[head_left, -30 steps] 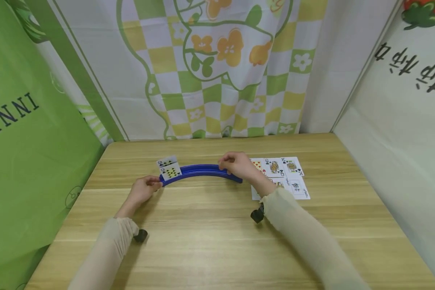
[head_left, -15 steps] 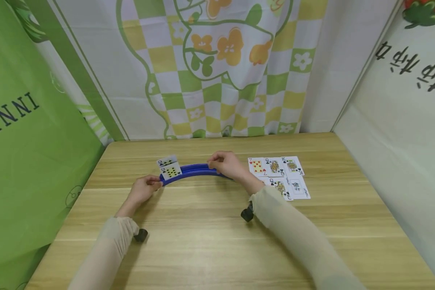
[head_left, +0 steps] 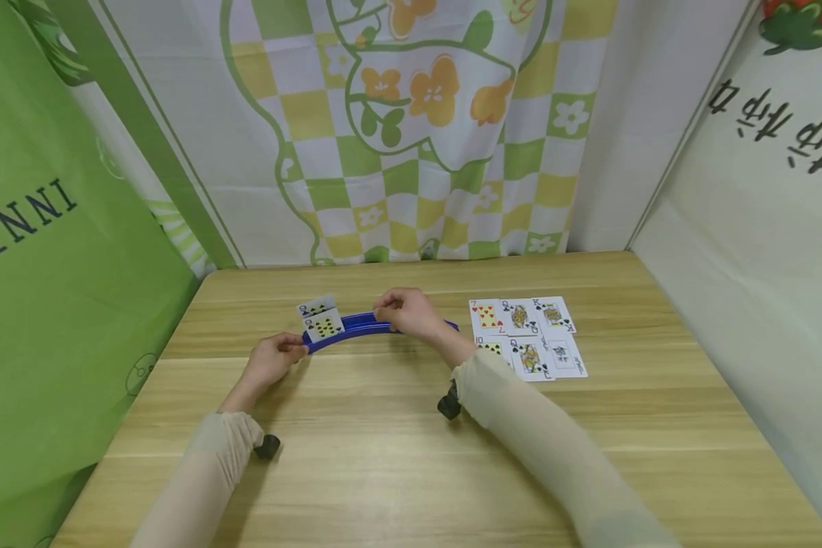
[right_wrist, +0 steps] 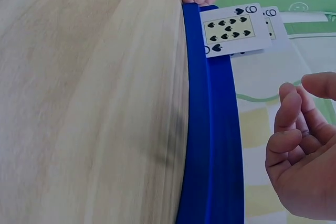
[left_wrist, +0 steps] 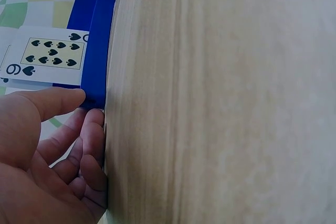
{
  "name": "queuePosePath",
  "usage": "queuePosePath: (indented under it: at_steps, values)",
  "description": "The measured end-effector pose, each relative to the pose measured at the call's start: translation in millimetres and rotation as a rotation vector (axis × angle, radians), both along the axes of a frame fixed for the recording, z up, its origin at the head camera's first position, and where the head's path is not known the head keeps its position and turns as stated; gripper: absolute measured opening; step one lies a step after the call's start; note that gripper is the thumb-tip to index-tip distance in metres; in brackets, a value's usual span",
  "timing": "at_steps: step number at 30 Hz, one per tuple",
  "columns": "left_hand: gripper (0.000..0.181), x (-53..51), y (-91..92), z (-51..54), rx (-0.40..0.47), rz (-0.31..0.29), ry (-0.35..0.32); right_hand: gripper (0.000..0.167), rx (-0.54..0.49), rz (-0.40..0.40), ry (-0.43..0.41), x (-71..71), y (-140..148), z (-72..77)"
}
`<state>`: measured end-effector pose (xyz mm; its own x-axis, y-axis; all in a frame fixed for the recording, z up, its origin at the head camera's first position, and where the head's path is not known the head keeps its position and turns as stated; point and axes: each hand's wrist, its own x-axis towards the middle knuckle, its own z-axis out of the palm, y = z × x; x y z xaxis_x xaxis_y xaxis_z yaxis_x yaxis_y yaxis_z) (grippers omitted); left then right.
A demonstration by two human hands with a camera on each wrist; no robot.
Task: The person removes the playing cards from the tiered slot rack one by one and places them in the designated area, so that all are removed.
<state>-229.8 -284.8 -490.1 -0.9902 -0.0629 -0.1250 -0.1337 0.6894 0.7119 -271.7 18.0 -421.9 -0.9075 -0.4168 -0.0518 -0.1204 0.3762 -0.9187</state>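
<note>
A blue curved playing-card holder lies across the far half of the table. At its left end, my left hand pinches the tip between thumb and fingers, as the left wrist view shows. Close to that hand, a nine of spades stands in the holder, leaning back. Another nine stands behind it, mostly covered. My right hand hovers over the middle of the holder, its fingers loosely bent. Nothing shows between its thumb and fingers in the right wrist view.
Several face-up playing cards lie in two rows right of the holder, among them a seven of hearts, queens and a joker. The wooden table meets a patterned curtain at the back and cloth walls at both sides.
My right hand has moved left along the holder, uncovering more of the cards lying at the right. The left hand, the holder and the standing cards look unmoved.
</note>
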Motion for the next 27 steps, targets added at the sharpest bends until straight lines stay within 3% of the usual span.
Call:
queuePosePath:
  at_steps: [27]
  values:
    - [0.034, 2.3, 0.0, 0.8, -0.008, 0.002, -0.009, 0.021, -0.013, 0.028, 0.015, -7.0, -51.8, -11.7]
